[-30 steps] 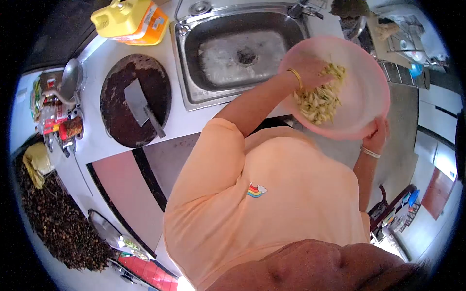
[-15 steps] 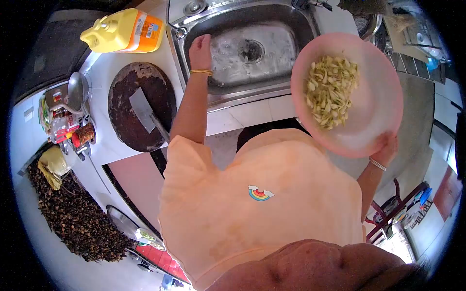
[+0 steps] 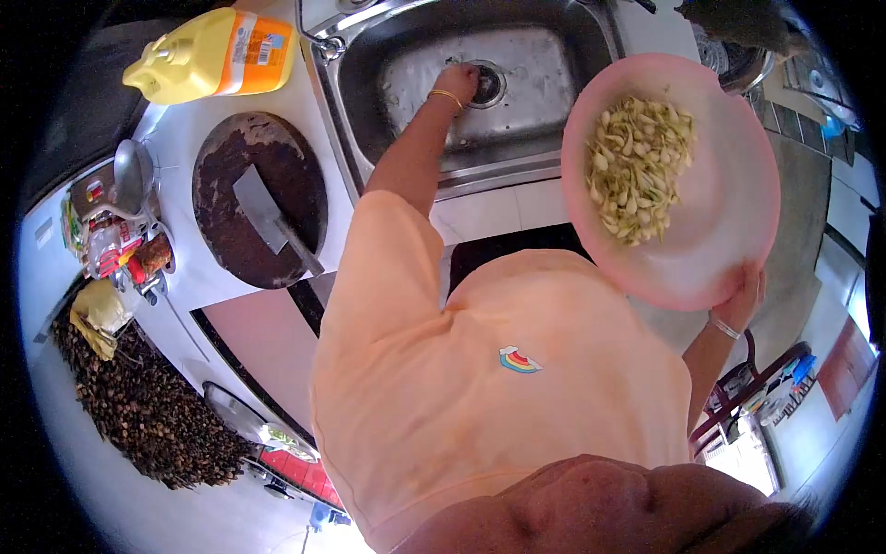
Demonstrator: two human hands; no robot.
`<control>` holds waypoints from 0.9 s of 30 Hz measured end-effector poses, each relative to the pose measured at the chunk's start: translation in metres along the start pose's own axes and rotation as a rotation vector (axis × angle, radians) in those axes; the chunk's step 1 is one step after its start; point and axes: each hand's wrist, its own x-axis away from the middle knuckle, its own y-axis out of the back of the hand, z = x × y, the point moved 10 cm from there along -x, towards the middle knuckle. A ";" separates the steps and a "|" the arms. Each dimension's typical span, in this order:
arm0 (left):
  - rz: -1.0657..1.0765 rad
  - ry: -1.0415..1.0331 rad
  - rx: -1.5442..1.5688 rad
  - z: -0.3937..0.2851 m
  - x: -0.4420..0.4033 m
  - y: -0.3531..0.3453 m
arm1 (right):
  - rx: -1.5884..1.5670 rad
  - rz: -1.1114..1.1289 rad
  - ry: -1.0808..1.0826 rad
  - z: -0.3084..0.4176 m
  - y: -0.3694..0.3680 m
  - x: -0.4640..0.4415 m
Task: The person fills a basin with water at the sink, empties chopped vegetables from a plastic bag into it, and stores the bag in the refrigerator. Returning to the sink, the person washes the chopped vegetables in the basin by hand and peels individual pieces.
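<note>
My left hand point(image 3: 459, 83) is down in the steel sink point(image 3: 406, 111), right beside the round drain point(image 3: 487, 85). Its fingers look curled and point downward; anything inside them is hidden. On the right, my right hand point(image 3: 743, 297) grips the near rim of a pink plastic basin point(image 3: 720, 222), fingers partly hidden by the basin. The basin is held beside the sink, and a heap of small pale yellow-green pieces that look like garlic cloves point(image 3: 637, 171) lies on its left side.
Left of the sink, a cleaver point(image 3: 263, 210) lies on a round dark chopping board point(image 3: 217, 194). A yellow jug point(image 3: 212, 57) lies behind it. Bottles and a ladle point(image 3: 132, 171) crowd the counter's left end. A metal pan point(image 3: 771, 69) stands at the back right.
My left hand has moved from the sink's left side rightward and down to the drain. My right hand still holds the basin, which has shifted slightly right in view.
</note>
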 end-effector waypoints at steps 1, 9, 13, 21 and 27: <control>0.092 -0.028 -0.107 -0.003 -0.007 -0.018 | -0.019 0.005 0.000 0.001 -0.001 0.001; 0.385 0.276 -0.355 0.017 -0.011 -0.092 | -0.083 0.087 -0.019 0.000 -0.008 0.008; 0.303 0.325 -0.339 0.010 -0.012 -0.081 | 0.009 -0.060 -0.025 0.005 -0.011 0.015; 0.284 0.396 -0.371 0.006 -0.016 -0.062 | 0.095 -0.070 -0.032 0.005 -0.003 0.014; 0.328 0.384 -0.364 0.003 -0.010 -0.065 | 0.044 0.009 -0.044 0.002 -0.006 0.012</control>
